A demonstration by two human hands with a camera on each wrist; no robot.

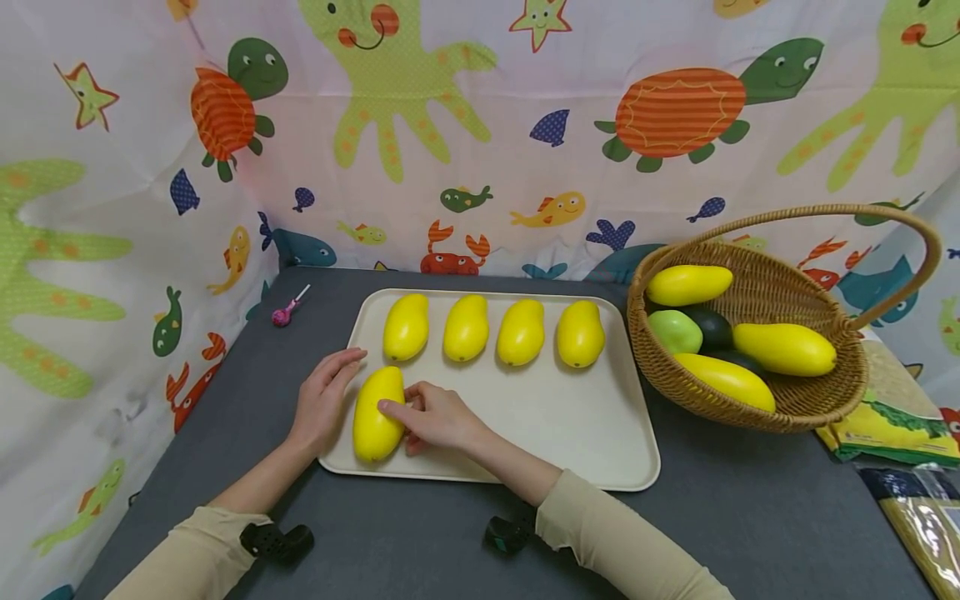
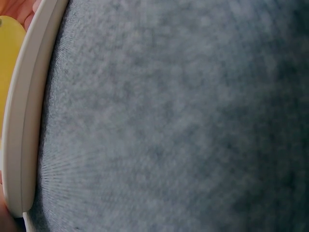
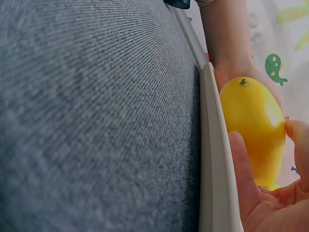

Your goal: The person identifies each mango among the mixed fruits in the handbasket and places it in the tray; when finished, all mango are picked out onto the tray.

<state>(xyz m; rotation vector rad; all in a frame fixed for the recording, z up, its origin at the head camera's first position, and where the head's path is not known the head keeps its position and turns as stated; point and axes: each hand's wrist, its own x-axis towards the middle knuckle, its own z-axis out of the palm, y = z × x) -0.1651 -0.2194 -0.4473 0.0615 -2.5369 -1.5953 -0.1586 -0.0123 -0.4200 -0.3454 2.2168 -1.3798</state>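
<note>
On the left front part of a cream tray (image 1: 540,425) lies a yellow mango (image 1: 377,417), lengthwise toward the person. My right hand (image 1: 442,419) holds it from the right, thumb on top and the other fingers low at its side. The right wrist view shows the same mango (image 3: 253,121) between thumb and a lower finger. Just left of it, my left hand (image 1: 322,400) is by the tray's left rim with relaxed fingers. Behind, further mangoes (image 1: 406,327) stand in a row along the tray's far side.
A wicker basket (image 1: 750,408) at the right holds yellow mangoes (image 1: 783,350), a green fruit (image 1: 675,332) and dark fruit (image 1: 708,327). Bagged goods (image 1: 892,421) lie beyond it. A pink lollipop (image 1: 282,317) lies at the back left. Printed cloth (image 1: 465,108) hangs behind the grey table (image 1: 405,533).
</note>
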